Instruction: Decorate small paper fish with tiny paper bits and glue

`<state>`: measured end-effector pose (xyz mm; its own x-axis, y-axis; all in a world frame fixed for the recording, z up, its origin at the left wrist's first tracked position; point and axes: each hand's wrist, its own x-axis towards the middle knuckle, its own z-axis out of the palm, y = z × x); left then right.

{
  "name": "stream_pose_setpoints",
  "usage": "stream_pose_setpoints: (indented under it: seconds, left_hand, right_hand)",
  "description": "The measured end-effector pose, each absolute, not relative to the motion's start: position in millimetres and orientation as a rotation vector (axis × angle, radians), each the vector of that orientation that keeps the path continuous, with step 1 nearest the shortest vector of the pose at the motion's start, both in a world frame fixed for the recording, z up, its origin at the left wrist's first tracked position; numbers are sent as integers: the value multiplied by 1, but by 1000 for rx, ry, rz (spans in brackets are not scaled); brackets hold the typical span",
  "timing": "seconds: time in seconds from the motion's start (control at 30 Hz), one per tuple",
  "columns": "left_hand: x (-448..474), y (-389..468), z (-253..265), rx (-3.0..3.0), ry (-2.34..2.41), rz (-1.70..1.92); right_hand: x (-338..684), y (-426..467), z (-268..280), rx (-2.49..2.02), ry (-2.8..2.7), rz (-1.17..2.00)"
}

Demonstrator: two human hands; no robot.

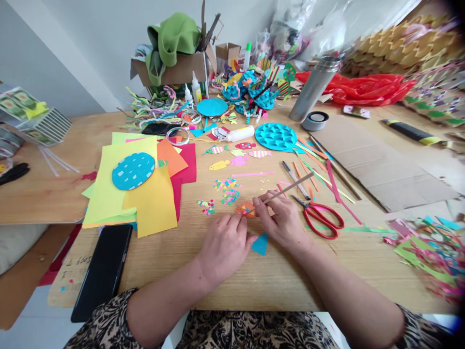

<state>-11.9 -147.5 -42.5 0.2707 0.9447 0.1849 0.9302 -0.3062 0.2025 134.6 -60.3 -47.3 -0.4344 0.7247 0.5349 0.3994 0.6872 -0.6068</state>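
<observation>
- Head view, centre of the table: small orange paper fish [242, 208] lying flat between the two hands, just beyond the left fingertips, partly covered by the right hand.
- In the right hand [281, 215]: a thin stick [290, 187], pinched between thumb and fingers, slanting down with its tip at the fish; impossible to tell whether touching.
- Left hand [224, 242]: palm down, fingers close together at the fish's lower edge; impossible to tell whether pressing or gripping. Beside its thumb, a blue paper scrap [260, 244], flat and straight-edged.
- As for handling the fish: probably very light, thin, easily creased and quick to slide on smooth wood; best steadied by a fingertip at the rim, clear of the coloured bits on its body.
- As for the stick: apparently stiff, slim and light; well suited to a pinch near the lower end.
- Nearby: loose heaps of tiny paper bits [230, 196], round and angular, likely easy to scatter; a smooth yellow paper fish [219, 165]; a blue disc [275, 136] with raised, scale-like folds; scissors [321, 218] with looped red handles; rough brown cardboard [381, 165].
</observation>
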Motion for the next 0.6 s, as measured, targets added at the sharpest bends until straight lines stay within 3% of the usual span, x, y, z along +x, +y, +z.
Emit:
stream_pose_setpoints:
  seconds: [0.6]
  left_hand:
    - [-11,-147,-42,2465,1816,429]
  right_hand:
    - [133,-61,-44,-841,-2079,465]
